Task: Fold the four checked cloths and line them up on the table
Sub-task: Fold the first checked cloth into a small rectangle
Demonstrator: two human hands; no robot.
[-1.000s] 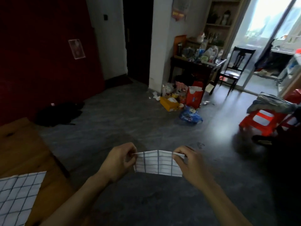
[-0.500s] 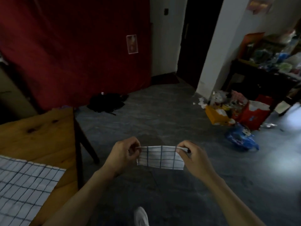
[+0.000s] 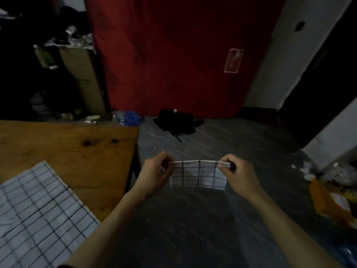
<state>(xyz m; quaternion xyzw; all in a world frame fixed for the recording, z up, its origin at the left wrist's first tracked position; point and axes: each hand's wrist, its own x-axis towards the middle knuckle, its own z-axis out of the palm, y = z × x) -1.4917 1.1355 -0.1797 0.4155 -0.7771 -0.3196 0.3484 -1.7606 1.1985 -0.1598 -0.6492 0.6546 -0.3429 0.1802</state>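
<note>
I am standing beside the wooden table (image 3: 73, 151), where an unfolded checked cloth (image 3: 38, 213) is lying at its near corner. I am holding the small folded cloth (image 3: 198, 176) out over the floor, off the table's edge. If either pinch loosens, the layers could slip apart or drop. My left hand (image 3: 156, 172) and right hand (image 3: 238, 174) are pinching its top corners, arms outstretched.

A small folded checked cloth (image 3: 198, 175) is held stretched in the air above the floor, pinched at its top corners. An unfolded checked cloth (image 3: 36, 215) is spread flat on the wooden table (image 3: 77, 149).
</note>
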